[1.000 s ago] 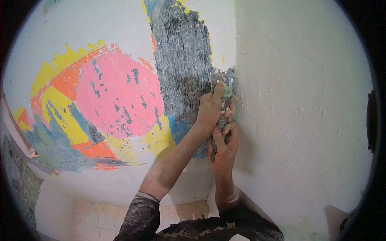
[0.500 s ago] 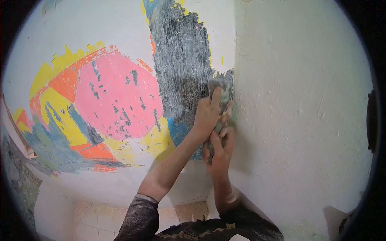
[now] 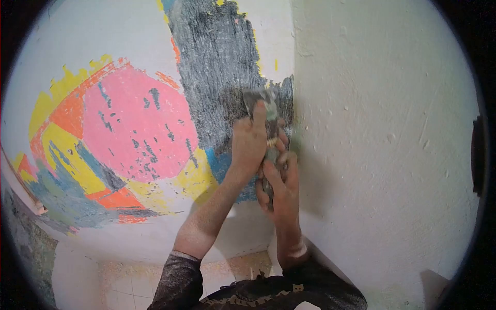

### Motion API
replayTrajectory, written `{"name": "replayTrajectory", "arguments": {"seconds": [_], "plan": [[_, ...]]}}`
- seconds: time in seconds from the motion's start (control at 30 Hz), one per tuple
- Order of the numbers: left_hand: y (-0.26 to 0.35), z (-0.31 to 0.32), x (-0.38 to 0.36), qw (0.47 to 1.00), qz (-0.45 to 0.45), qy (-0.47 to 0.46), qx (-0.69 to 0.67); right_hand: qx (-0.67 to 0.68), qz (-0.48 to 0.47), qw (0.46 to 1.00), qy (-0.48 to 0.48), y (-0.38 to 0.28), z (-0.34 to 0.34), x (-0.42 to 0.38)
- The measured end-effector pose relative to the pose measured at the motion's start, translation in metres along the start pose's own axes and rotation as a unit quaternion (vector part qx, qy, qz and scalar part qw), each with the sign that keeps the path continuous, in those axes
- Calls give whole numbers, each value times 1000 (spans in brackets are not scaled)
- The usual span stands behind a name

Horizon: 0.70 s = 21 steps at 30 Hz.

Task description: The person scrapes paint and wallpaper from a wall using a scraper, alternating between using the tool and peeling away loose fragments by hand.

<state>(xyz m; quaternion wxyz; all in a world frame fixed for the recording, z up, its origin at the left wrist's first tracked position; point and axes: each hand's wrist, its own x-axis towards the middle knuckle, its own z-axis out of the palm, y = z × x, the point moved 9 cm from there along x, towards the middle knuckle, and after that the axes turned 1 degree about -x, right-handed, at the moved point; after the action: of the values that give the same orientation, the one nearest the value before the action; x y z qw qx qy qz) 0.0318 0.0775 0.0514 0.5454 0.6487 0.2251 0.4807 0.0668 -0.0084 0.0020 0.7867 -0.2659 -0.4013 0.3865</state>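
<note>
Both hands hold a scraper [image 3: 272,124] with its blade up, near or against the grey stripped patch [image 3: 219,67] of the painted wall; exact contact is hard to tell. My left hand [image 3: 249,142] is closed around the upper part, one finger stretched along it just below the blade. Lower down, my right hand [image 3: 283,183] wraps the handle, whose end shows below its fingers. Part of the scraper is hidden behind the fingers. To the left is a large pink painted shape [image 3: 137,124] with small grey chipped spots.
A pale, rough side wall [image 3: 382,144] meets the painted wall at a corner just right of my hands. Yellow [image 3: 70,152], orange and blue paint surrounds the pink shape. Below lies a tiled floor [image 3: 124,292] strewn with crumbs. A dark object [image 3: 478,157] is at the right edge.
The scraper and both hands have shifted left, a little away from the corner. The blade now tilts slightly left. The camera view has also shifted slightly.
</note>
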Motion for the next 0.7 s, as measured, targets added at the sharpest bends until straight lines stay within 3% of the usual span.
{"name": "replayTrajectory", "arguments": {"seconds": [0.2, 0.3, 0.37, 0.6, 0.7], "plan": [[14, -7, -7, 998, 52, 19, 7, -11, 25, 999, -31, 19, -4, -5], [3, -13, -6, 998, -13, 54, -27, -7, 33, 999, -32, 13, -2, 3], [26, -15, 1, 997, 57, 60, 4, -9, 40, 999, -35, 11, 1, 6], [6, -17, -12, 998, -7, 63, 19, 36, 76, 996, -37, 26, -2, -2], [25, -15, -7, 998, 34, 55, 11, 40, 80, 995, -40, 21, 2, 5]]}}
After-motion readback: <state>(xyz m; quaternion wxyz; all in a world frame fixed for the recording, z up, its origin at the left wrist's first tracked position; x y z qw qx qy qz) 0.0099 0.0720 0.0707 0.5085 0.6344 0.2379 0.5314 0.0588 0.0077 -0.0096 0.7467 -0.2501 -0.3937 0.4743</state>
